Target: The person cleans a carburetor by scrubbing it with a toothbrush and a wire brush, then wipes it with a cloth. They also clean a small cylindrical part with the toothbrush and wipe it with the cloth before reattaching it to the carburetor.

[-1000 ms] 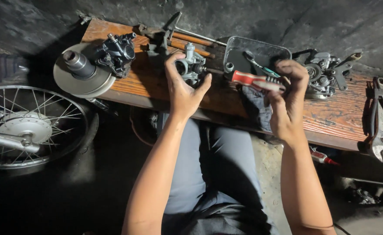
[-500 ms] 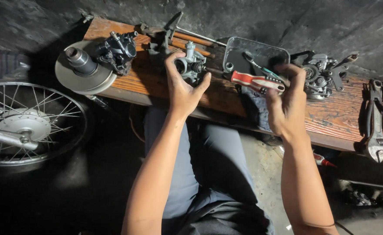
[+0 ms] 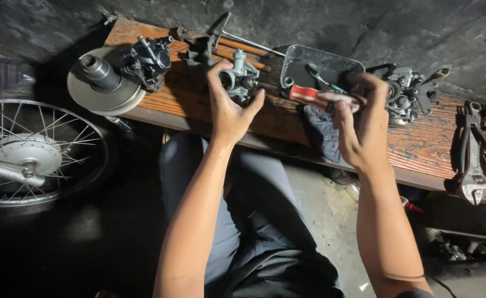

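Left hand (image 3: 229,113) is up at the wooden bench (image 3: 419,149), fingers and thumb curled around a small metal carburetor (image 3: 241,79). Index finger over the far side, thumb on the right side. Clamped on it, part sits on the bench top, upright.

Right hand (image 3: 361,129) is wrapped around the red handle of a screwdriver (image 3: 323,97). Closed on it. The shaft runs left toward the carburetor; tip is hidden, can't tell if it touches. Motion blur on the handle end.

Around it:
- Dark rag (image 3: 320,132) just under the screwdriver, draped over the near edge of the bench.
- Shallow dark tray (image 3: 303,60) just beyond the screwdriver, a small green-handled tool lying in it.
- Grey engine part (image 3: 406,96) right of the right hand, with a lever sticking out to the far right.
- Pliers and an adjustable wrench (image 3: 472,160) well apart at the right end of the bench.
- Round pulley disc (image 3: 102,85) with a centre hub at the left end, overhanging the near edge. Black brake caliper (image 3: 146,58) touching its right side.
- Long rods and a dark tool along the far edge, behind the carburetor.
- Spoked wheel (image 3: 33,154) lower left, off the bench.

Person's legs in grey trousers under the bench, between the arms.
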